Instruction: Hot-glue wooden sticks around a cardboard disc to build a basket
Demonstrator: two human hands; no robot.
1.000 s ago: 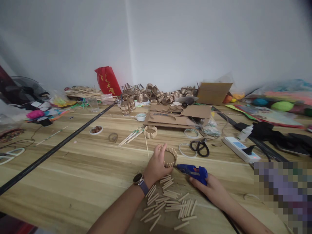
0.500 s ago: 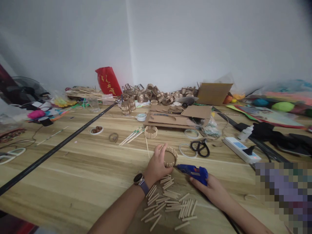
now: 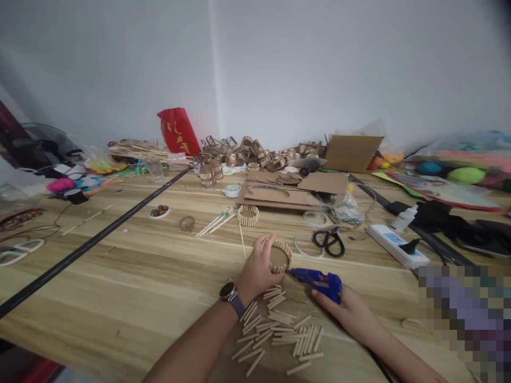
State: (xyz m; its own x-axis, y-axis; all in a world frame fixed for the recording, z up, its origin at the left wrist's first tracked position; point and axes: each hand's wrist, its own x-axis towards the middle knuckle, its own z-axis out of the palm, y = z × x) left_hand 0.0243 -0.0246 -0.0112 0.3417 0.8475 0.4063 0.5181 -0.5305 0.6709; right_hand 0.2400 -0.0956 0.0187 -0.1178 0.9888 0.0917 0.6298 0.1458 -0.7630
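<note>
My left hand (image 3: 259, 268), with a watch on the wrist, grips the left side of a round ring of short wooden sticks (image 3: 288, 255) around a brown disc. In my right hand (image 3: 349, 306) is a blue hot glue gun (image 3: 319, 283), its nozzle pointing left at the ring's lower right edge; I cannot tell whether it touches. Loose short wooden sticks (image 3: 275, 332) lie scattered on the table below both hands. A second stick ring (image 3: 248, 216) stands farther back, with a long thin stick (image 3: 242, 239) in front of it.
Black scissors (image 3: 329, 242) and clear rings lie right of the work. Cardboard sheets (image 3: 275, 198) are stacked behind, before a heap of small stick-walled pieces (image 3: 255, 154). A white power strip (image 3: 397, 244) sits at right. A bowl of brown balls (image 3: 158, 211) stands left.
The view has shifted very slightly. Both hands, the ring and the glue gun hold nearly the same places.
</note>
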